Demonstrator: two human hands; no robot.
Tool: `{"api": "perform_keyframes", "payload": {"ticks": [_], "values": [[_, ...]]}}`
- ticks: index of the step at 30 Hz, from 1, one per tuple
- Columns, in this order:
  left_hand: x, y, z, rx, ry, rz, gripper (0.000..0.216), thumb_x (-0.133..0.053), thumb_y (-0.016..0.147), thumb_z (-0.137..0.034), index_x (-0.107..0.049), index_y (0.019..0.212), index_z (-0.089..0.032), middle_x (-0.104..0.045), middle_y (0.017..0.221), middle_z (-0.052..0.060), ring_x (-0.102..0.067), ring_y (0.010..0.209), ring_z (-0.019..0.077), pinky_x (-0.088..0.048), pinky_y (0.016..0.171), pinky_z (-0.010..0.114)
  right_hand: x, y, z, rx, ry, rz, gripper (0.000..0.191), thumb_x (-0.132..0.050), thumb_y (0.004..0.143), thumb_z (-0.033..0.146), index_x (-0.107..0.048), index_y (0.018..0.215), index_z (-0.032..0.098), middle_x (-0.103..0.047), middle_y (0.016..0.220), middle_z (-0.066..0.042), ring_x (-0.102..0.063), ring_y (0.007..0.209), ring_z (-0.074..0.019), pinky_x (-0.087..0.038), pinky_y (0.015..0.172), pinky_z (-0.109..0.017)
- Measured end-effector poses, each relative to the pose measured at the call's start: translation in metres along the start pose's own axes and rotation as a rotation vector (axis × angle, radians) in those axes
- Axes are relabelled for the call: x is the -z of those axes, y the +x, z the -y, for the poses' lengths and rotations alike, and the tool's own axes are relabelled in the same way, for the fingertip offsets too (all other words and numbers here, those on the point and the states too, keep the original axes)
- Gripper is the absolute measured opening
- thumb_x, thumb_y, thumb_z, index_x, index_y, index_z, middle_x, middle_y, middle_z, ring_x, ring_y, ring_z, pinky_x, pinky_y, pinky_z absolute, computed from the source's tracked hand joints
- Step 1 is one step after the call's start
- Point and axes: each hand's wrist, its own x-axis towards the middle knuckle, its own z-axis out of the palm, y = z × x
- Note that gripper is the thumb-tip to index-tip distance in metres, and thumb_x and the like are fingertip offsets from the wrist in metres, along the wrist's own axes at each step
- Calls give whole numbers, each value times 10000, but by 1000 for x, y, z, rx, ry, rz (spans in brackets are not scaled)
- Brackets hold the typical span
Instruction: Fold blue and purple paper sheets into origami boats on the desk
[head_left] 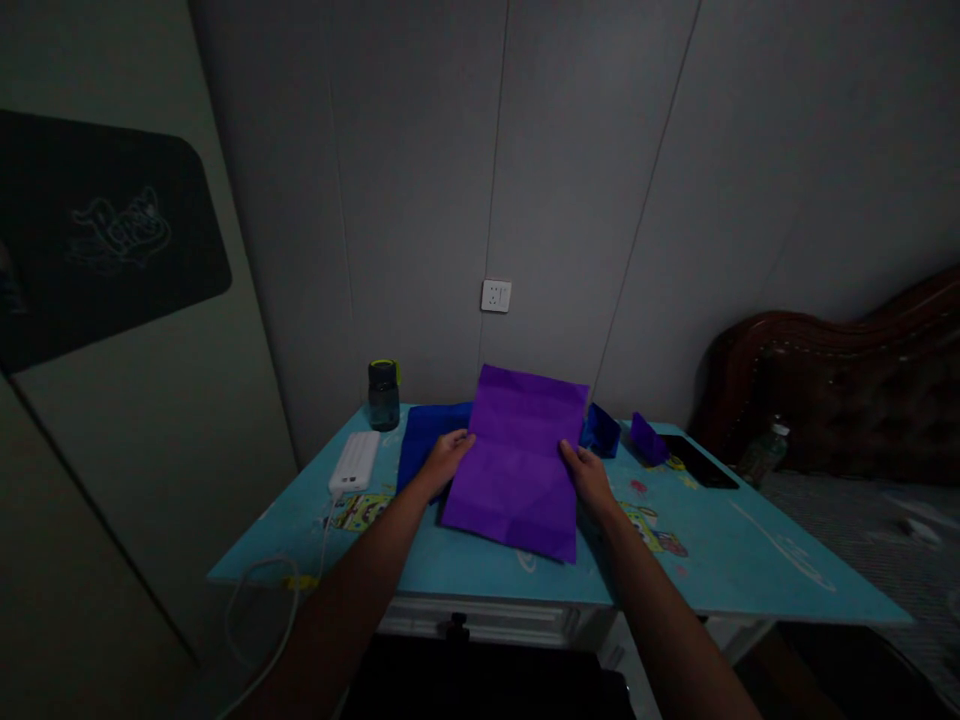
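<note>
A purple sheet of paper (517, 465) is held up, tilted, over the desk, with faint crease lines across it. My left hand (448, 460) grips its left edge, thumb on the front. On the opposite edge my right hand (587, 475) pinches it the same way; the fingers behind the sheet are hidden on both sides. Partly covered by the purple sheet, a blue sheet of paper (424, 440) lies on the desk. To the right are a folded blue paper piece (601, 432) and a smaller folded purple paper piece (647, 440).
The light-blue desk (750, 560) has cartoon prints. At its left stand a dark water bottle (384, 397) and a white power bank (355, 462) with a cable (292, 600) hanging off the edge. A black tablet-like slab (699, 462) lies at the right, near a plastic bottle (763, 452).
</note>
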Motion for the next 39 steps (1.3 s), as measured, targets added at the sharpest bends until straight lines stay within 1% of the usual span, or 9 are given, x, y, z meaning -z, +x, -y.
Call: {"api": "perform_keyframes", "payload": {"ticks": [3,6,13,22,27,31,34,37,39], "values": [[0,1,-2,-47,-26,-35,609,-700,744,-501,-551,1221,-153,-717,897,75,-667,710,180,-516,675,295,-3,-2,2,107,3,-18,655,-754,699,470,-550,1263,206,-713,905,-62,-653,670,-188,-541,650,-328],[1,1,-4,-113,-52,-86,864,-692,765,-482,-258,1471,-241,-721,945,60,-679,710,175,-528,686,310,-6,-6,3,226,-118,-88,847,-765,693,430,-380,1431,274,-696,982,-61,-635,659,-163,-528,593,-287],[1,-3,-6,-87,31,-5,641,-721,743,-426,-553,1307,-171,-667,1190,109,-663,974,233,-535,818,339,-1,-5,5,152,-79,9,694,-776,675,474,-597,1290,207,-717,1039,-70,-654,801,-203,-538,700,-321],[-5,-7,-13,-118,40,49,822,-690,789,-382,-278,1487,-249,-586,1320,121,-638,1080,248,-526,900,396,-8,-10,19,101,135,11,939,-802,660,381,-337,1466,256,-736,900,-31,-685,727,-193,-567,736,-360],[-7,-7,-15,-177,-23,17,979,-690,796,-347,-25,1515,-321,-491,1417,124,-602,1148,239,-500,946,412,-6,-6,10,57,66,62,706,-782,689,425,-525,1301,182,-725,776,-43,-669,654,-207,-552,661,-349],[-4,-6,-11,-144,-53,15,783,-723,752,-351,-355,1432,-230,-573,1330,129,-615,1114,263,-492,936,406,-3,-2,1,107,28,60,519,-771,687,432,-594,1121,208,-683,710,-6,-603,559,-156,-494,549,-270],[1,-2,-9,-126,-54,15,469,-736,704,-359,-644,1116,-154,-670,1176,121,-622,1083,292,-475,933,415,0,1,-3,172,12,68,356,-783,644,418,-638,895,211,-658,700,11,-562,545,-128,-447,518,-234],[5,0,-11,-142,-48,21,263,-751,636,-352,-709,787,-141,-703,1093,118,-607,1091,317,-455,944,408,4,3,-4,151,-13,80,278,-785,585,398,-619,679,196,-637,643,8,-538,516,-129,-412,487,-232],[5,-3,-16,-112,-118,50,292,-711,660,-396,-719,808,-145,-703,1092,117,-600,1103,322,-438,963,413,7,4,-4,127,-30,49,242,-757,588,382,-613,624,191,-625,606,4,-521,493,-131,-389,470,-233]]}}
